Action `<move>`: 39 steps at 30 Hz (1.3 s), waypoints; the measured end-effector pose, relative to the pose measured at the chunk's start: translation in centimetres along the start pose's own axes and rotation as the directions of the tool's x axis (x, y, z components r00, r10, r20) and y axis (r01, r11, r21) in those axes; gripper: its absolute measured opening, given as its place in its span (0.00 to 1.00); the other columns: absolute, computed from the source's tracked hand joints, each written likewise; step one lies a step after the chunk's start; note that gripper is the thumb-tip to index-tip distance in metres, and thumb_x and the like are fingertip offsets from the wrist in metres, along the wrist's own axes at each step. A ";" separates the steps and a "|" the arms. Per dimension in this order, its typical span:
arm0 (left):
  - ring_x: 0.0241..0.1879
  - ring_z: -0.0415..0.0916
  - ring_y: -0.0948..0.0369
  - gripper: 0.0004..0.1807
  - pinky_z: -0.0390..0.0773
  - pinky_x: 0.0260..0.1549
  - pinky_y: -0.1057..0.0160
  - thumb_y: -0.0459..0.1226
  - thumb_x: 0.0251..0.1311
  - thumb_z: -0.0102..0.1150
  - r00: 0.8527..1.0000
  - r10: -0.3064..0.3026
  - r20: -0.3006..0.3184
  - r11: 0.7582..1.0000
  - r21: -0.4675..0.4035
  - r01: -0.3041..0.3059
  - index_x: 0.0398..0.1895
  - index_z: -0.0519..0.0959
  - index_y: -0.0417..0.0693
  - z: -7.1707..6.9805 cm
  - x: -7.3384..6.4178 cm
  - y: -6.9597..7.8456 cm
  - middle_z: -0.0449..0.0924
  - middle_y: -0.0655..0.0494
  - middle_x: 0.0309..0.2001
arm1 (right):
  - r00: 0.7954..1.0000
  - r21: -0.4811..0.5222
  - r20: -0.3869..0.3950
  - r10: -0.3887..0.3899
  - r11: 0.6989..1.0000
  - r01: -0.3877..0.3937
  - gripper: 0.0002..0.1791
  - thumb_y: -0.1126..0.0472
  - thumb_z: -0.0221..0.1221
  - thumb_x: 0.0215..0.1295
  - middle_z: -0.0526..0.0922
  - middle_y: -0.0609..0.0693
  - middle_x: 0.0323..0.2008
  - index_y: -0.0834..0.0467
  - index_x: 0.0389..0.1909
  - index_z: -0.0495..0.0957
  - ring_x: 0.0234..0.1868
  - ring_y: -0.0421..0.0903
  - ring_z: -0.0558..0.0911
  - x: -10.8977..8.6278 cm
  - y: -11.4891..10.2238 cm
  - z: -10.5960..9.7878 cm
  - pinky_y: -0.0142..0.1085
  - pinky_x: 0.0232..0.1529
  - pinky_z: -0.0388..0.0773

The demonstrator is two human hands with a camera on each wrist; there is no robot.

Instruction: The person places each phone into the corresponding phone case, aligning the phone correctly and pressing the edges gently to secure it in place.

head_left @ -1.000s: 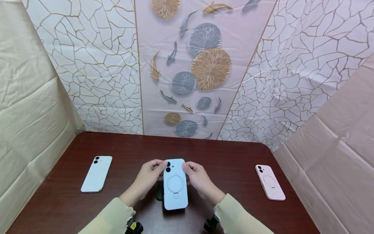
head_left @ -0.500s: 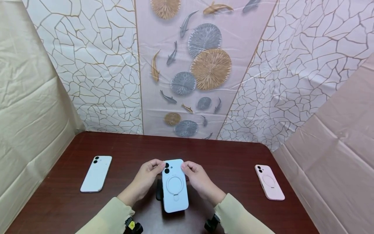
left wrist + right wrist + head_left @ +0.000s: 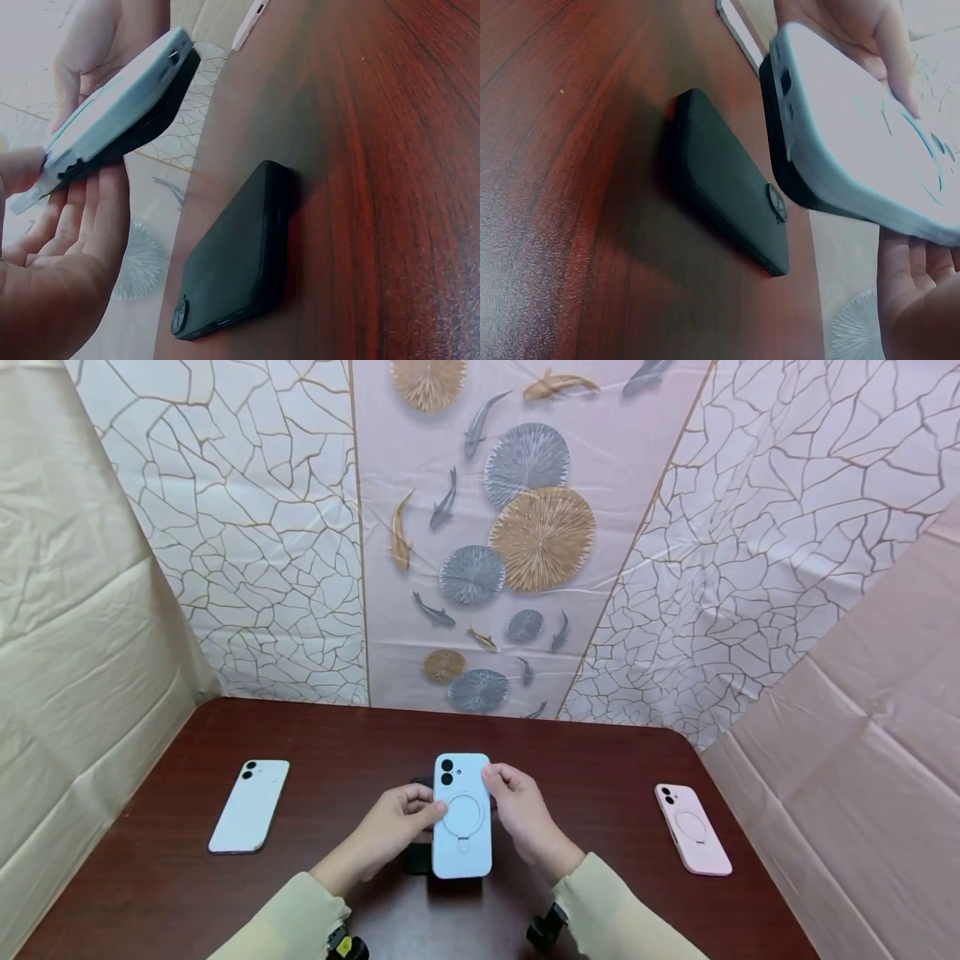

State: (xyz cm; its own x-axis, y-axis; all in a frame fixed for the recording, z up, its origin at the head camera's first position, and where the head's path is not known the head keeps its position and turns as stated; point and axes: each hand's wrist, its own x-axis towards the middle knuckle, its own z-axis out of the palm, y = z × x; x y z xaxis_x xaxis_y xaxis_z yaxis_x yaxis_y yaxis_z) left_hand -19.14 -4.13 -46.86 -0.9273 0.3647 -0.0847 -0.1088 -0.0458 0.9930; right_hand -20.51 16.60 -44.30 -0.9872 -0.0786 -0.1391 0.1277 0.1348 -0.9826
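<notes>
A phone in a light blue case (image 3: 462, 856) with a ring on its back is held above the table, camera end away from me. My left hand (image 3: 393, 827) grips its left side, thumb on the back and fingers beneath. At the upper right corner my right hand (image 3: 523, 814) pinches it between thumb and fingers. Both wrist views show a black layer (image 3: 161, 116) under the pale case, standing slightly apart along part of the edge; its face is hidden. Below lies a black phone (image 3: 727, 187) with a round camera ring, mostly covered in the head view.
On the dark red wooden table (image 3: 600, 893), a white phone (image 3: 249, 810) lies to the left and a pink phone (image 3: 693, 828) with a ring to the right. Patterned cloth (image 3: 285, 527) hangs behind the far edge, with plain cloth at both sides.
The light blue phone has moved away from me and slightly right. My left hand has slid from its top corner down to its left side; my right hand keeps its corner.
</notes>
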 end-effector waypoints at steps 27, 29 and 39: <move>0.38 0.82 0.54 0.17 0.82 0.38 0.52 0.34 0.61 0.64 0.986 -0.007 0.165 1.000 0.007 0.006 0.46 0.73 0.29 0.9 -0.4 -1.3 0.82 0.44 0.37 | 0.996 0.074 -0.084 0.031 0.997 -0.025 0.22 0.45 0.50 0.73 0.82 0.53 0.47 0.60 0.49 0.78 0.44 0.47 0.80 0.8 -0.1 -0.7 0.45 0.45 0.78; 0.37 0.82 0.54 0.17 0.81 0.39 0.50 0.33 0.61 0.64 0.985 -0.003 0.172 1.000 0.001 0.003 0.45 0.73 0.28 1.0 -0.4 -1.4 0.82 0.44 0.37 | 0.995 0.077 -0.099 0.028 0.997 -0.020 0.22 0.45 0.50 0.73 0.82 0.53 0.47 0.59 0.49 0.79 0.45 0.47 0.80 0.9 -0.2 -0.9 0.46 0.46 0.78; 0.32 0.81 0.58 0.11 0.82 0.36 0.53 0.32 0.61 0.63 0.991 0.059 0.120 0.993 0.094 -0.071 0.39 0.74 0.31 1.4 -0.6 -1.4 0.82 0.48 0.32 | 0.995 0.098 -0.090 0.039 0.995 -0.030 0.22 0.47 0.50 0.74 0.82 0.54 0.47 0.61 0.51 0.78 0.43 0.46 0.80 0.8 -0.5 -1.0 0.45 0.45 0.78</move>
State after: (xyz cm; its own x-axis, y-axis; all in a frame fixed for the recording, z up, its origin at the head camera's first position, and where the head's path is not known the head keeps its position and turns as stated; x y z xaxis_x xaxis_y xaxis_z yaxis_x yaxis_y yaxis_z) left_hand -17.95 -2.95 -48.07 -0.8822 0.4706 -0.0151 -0.0086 0.0161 0.9998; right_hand -21.49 17.44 -43.83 -0.9861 0.0162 -0.1656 0.1661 0.0397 -0.9853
